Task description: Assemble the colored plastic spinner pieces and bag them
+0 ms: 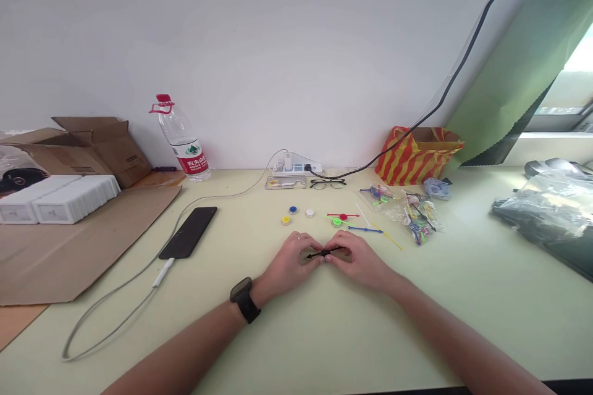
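Note:
Between the fingertips of both hands is a small black arrow spinner (315, 255), its pointed tip toward the left and its hub partly covered by fingers. My left hand (296, 259) pinches it from the left, and my right hand (354, 259) pinches it from the right; the fingers of the two hands meet at the hub. Just beyond the hands lie a blue disc (293, 210), a yellow disc (285, 220) and a white disc (309, 213). Close behind my right hand are a red disc (343, 217), a green disc (336, 223), a blue arrow (365, 229) and a yellow arrow (393, 241).
Clear bags of coloured spinners (419, 216) lie to the right, before a striped bag (417, 157). Glasses (328, 184) and a power strip (296, 163) sit by the wall. A charging phone (189, 232), a bottle (188, 148) and cardboard (92, 234) occupy the left.

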Tool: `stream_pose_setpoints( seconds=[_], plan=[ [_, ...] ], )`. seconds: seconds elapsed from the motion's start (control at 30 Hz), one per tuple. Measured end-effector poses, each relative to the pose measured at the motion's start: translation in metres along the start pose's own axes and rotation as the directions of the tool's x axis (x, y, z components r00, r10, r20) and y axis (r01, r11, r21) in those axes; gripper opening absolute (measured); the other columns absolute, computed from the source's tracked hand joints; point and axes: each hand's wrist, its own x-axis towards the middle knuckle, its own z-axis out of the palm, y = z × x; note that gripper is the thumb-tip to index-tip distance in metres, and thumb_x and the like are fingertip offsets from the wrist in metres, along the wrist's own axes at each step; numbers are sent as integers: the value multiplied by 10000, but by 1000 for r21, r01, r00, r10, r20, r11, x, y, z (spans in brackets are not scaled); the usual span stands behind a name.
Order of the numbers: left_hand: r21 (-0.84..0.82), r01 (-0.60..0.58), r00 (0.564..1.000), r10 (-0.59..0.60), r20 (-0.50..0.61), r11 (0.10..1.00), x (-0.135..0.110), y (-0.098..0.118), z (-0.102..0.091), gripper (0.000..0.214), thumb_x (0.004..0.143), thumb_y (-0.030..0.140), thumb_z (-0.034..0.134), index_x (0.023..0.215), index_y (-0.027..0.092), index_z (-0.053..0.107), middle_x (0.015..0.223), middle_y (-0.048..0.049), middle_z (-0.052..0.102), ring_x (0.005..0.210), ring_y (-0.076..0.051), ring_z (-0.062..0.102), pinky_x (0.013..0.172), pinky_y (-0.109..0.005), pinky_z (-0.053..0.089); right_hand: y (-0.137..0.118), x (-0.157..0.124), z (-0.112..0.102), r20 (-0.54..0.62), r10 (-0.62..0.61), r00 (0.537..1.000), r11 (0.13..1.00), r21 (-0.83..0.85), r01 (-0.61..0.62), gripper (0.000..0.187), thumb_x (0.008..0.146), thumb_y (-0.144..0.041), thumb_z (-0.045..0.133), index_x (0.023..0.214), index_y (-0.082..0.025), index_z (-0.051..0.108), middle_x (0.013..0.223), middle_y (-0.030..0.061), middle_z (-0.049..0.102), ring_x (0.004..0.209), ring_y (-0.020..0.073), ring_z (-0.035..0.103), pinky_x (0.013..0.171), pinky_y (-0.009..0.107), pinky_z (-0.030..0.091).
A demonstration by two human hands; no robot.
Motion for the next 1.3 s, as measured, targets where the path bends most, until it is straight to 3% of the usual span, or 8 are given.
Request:
stream_pose_setpoints(
  seconds=[0.3,0.53,0.67,0.83,0.97,1.1,1.2,1.3],
  plan=[
    [-15,18,999,-19,-30,1000,2,-2,3,144,887,337,724,979,265,808,1001,-75,744,1020,-291,612,878,-393,486,9,4,1,4,25,1000,998,50,-25,146,903,-352,727,844,-224,690,927,39,656,947,228,601,816,352,484],
    [-6,85,996,-85,-27,996,5,0,6,58,824,292,765,862,249,775,1013,-71,731,1036,-304,616,902,-410,485,14,7,0,33,41,999,993,113,-44,164,878,-363,747,856,-211,689,961,33,610,894,205,599,780,336,487],
    [-18,70,997,-71,-22,997,4,1,3,100,836,299,752,919,246,767,1027,-76,723,1056,-296,615,913,-404,486,13,5,-1,37,29,999,996,84,-32,168,896,-388,729,945,-228,715,996,42,637,927,214,616,806,353,502],
    [-38,40,999,-40,14,998,4,-3,-8,278,845,354,764,1108,263,747,1116,-69,712,1019,-263,624,805,-353,490,9,1,-2,20,-2,1000,1000,25,1,215,887,-392,742,1052,-256,714,1055,64,672,1001,243,634,848,384,528],
    [-16,70,987,-72,-143,997,11,-15,-19,256,897,399,713,1119,272,732,1169,-61,705,1126,-276,597,896,-376,482,9,1,-2,25,-5,1000,1000,4,5,126,898,-319,712,1004,-250,708,1042,62,675,1012,246,634,892,409,535],
    [59,185,920,-152,-362,981,18,-29,-25,196,923,361,646,1064,257,735,1223,-72,685,1198,-307,553,976,-438,462,8,1,-3,36,-6,999,998,-56,8,101,914,-302,694,987,-237,670,1048,63,675,1045,254,619,917,422,521],
    [86,233,904,-184,-385,969,20,-38,-26,244,890,332,668,1115,258,731,1281,-79,665,1228,-323,532,1023,-470,448,7,0,-2,47,-23,999,995,-98,27,85,940,-295,662,1001,-236,655,1071,68,666,1050,253,617,933,429,515],
    [130,245,919,-188,-348,961,20,-45,-24,297,861,326,701,1146,247,733,1326,-91,658,1270,-336,516,1079,-492,417,9,-1,-1,52,-50,997,990,-130,57,86,941,-275,658,1016,-234,643,1081,72,661,1041,253,623,926,426,520]
  ],
)
